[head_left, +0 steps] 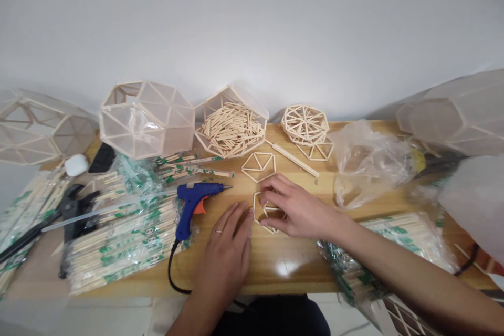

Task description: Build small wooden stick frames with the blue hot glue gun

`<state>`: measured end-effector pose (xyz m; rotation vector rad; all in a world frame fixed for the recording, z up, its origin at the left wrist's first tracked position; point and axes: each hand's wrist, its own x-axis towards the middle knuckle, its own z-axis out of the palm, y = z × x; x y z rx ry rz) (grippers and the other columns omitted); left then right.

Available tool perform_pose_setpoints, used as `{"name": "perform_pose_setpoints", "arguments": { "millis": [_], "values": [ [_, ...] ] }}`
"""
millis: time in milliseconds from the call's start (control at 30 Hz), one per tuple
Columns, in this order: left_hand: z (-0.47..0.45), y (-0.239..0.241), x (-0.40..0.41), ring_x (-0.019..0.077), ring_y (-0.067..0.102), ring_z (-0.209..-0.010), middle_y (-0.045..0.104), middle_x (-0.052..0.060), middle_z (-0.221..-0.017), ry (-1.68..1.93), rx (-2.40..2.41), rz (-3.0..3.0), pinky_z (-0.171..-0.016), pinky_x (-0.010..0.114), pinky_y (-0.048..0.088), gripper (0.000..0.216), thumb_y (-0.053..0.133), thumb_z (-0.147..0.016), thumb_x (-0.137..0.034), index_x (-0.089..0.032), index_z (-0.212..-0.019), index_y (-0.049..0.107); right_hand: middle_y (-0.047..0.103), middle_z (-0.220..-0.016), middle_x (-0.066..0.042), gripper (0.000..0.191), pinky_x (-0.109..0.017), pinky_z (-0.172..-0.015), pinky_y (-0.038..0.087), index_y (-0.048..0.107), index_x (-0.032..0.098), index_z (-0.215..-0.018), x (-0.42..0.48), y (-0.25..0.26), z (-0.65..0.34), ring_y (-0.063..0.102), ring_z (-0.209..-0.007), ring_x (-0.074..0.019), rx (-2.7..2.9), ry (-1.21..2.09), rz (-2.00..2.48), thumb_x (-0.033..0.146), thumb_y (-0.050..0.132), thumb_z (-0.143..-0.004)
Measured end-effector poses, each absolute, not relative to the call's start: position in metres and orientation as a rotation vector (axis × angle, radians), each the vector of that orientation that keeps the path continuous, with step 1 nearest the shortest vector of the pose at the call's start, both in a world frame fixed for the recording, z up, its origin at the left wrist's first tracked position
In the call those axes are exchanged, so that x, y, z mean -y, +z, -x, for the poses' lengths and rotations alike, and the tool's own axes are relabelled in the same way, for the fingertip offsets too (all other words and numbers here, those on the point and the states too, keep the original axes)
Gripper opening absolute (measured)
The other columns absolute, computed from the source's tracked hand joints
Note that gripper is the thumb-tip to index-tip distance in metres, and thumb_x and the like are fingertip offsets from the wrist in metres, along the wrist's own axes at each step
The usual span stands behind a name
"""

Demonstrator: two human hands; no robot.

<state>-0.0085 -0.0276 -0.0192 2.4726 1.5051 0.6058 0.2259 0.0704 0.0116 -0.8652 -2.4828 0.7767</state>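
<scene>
Glue gun (192,205) beside left hand (226,249) | chopstick packs (118,236) left | plastic bag (364,165) right

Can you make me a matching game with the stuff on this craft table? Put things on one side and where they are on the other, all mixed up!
Things:
1. blue glue gun
2. loose cut sticks
3. flat stick hexagon
4. crumpled clear bag

Places:
A. piled inside an open stick-frame bowl at the back
B. under the right hand, with the left hand beside it
C. lying on the table left of the left hand
D. right of the right hand, near the table's far edge

Pairs: 1-C, 2-A, 3-B, 4-D
</scene>
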Motion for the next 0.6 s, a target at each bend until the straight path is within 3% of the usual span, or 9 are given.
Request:
{"name": "perform_pose_setpoints", "arguments": {
  "millis": [600],
  "values": [
    [0.0085,-0.0194,0.0275,0.0310,0.056,-0.147,0.062,0.012,-0.156,0.620,-1.508,-2.456,-0.118,0.051,0.055,0.059,0.052,-0.099,-0.007,-0.021,-0.156,0.054,0.064,-0.124,-0.016,0.022,-0.050,-0.104,0.056,0.065,0.019,-0.106,-0.0702,0.0120,-0.2258,0.060,-0.119,-0.0310,2.483,0.777,0.864,0.032,0.079,-0.095]
  ]
}}
